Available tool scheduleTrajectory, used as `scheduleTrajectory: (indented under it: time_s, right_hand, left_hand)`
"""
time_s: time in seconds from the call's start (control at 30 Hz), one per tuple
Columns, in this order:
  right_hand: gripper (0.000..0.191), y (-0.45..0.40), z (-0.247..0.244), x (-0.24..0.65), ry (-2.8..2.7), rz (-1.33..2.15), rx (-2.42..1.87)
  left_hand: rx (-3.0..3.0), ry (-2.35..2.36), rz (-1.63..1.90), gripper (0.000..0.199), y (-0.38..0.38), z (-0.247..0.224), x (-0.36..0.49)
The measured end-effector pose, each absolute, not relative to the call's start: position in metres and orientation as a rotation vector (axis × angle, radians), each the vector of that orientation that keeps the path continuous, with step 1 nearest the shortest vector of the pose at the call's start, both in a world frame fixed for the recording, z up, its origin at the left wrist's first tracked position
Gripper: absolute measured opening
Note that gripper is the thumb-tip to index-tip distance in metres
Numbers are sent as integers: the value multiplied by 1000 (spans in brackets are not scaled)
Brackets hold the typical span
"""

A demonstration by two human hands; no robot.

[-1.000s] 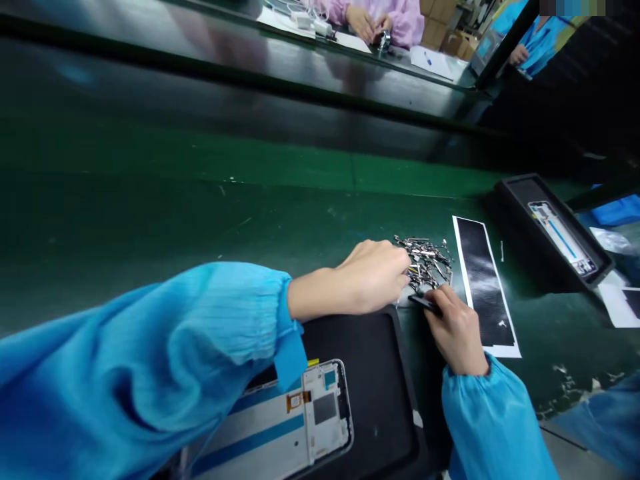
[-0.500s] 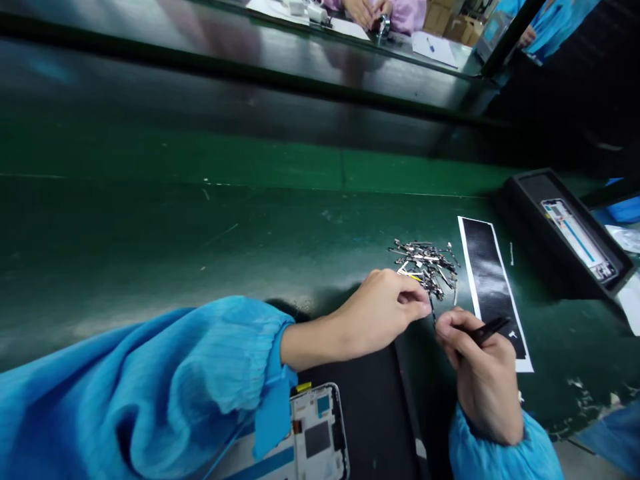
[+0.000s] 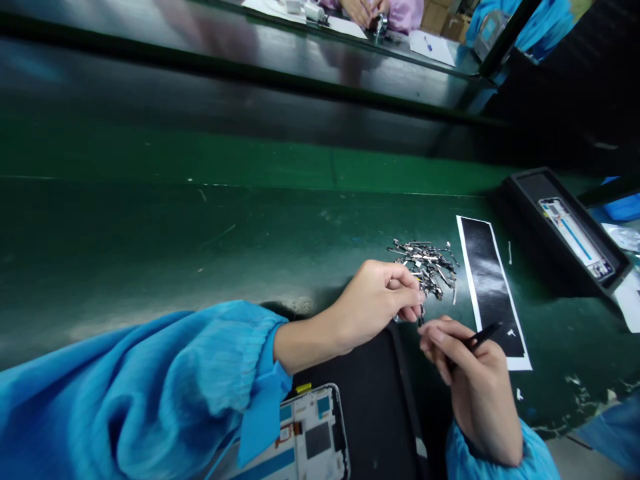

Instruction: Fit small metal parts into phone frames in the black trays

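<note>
My left hand (image 3: pixel 373 307) is closed in a pinch on the upper end of a small dark flex strip (image 3: pixel 421 315). Below it, the fingertips of my right hand (image 3: pixel 475 377) close in around the strip's lower end. A slim black pen-like tool (image 3: pixel 486 335) lies in my right hand, its tip hidden by the fingers. Just beyond both hands is a loose pile of small flex parts (image 3: pixel 430 257). Under my left forearm, a phone frame (image 3: pixel 317 430) with blue patches rests on a black tray (image 3: pixel 373 413).
Right of the pile lies a black sheet with a white border (image 3: pixel 493 287). Farther right, a black box (image 3: pixel 527 193) holds another phone frame (image 3: pixel 575 237). Across the bench, a person's hands (image 3: pixel 365 12) hold a shiny metal part, and a blue sleeve shows behind a post.
Both hands have shifted slightly left, with the strip between them. More of my left hand's curled fingers shows. The pile has stayed in place.
</note>
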State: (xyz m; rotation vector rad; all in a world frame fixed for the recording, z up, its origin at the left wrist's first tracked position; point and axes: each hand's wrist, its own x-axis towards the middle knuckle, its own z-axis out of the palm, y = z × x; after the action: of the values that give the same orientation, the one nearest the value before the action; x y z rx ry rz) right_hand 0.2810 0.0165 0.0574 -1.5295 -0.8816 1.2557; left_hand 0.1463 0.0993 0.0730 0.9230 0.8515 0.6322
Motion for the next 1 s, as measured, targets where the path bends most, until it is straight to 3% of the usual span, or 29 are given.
scheduleTrajectory:
  time_s: [0.37, 0.6, 0.73, 0.9, 1.0]
  right_hand:
    - [16, 10, 51, 274, -983, 1034, -1615]
    - [9, 6, 55, 267, -1361, 684, -1520]
    - [9, 6, 60, 272, -1326, 801, -1531]
    - [22, 2, 64, 286, -1439, 1142, -1521]
    - [19, -1, 66, 288, -1432, 1244, -1497]
  left_hand:
    - [826, 842, 629, 11, 94, 79, 141]
    - [860, 850, 633, 10, 88, 82, 142]
    - [997, 897, 660, 2, 87, 85, 136]
    - [2066, 761, 574, 12, 80, 94, 122]
    - [2257, 667, 453, 18, 72, 97, 120]
